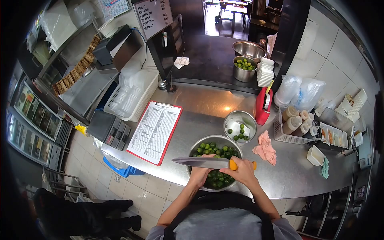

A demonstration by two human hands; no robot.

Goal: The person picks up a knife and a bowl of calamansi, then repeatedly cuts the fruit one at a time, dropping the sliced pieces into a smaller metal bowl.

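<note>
My right hand (242,173) is wrapped round the yellow handle of a kitchen knife (200,162). Its wide blade points left, across the top of a large steel bowl (239,149). Small green limes (218,150) fill much of that bowl. My left hand (199,175) is over the bowl's near left part, fingers curled and partly hidden by the blade. Whatever those fingers hold is out of sight. Just behind and to the right, a smaller steel bowl (229,118) contains several limes (241,131).
A red clipboard (154,134) with a printed sheet lies left. To the right are a pink cloth (265,149), a basket of bottles (286,138) and a red tape dispenser (262,114). A steel pot of limes (245,74) stands on the back ledge. Another person (84,218) is at lower left.
</note>
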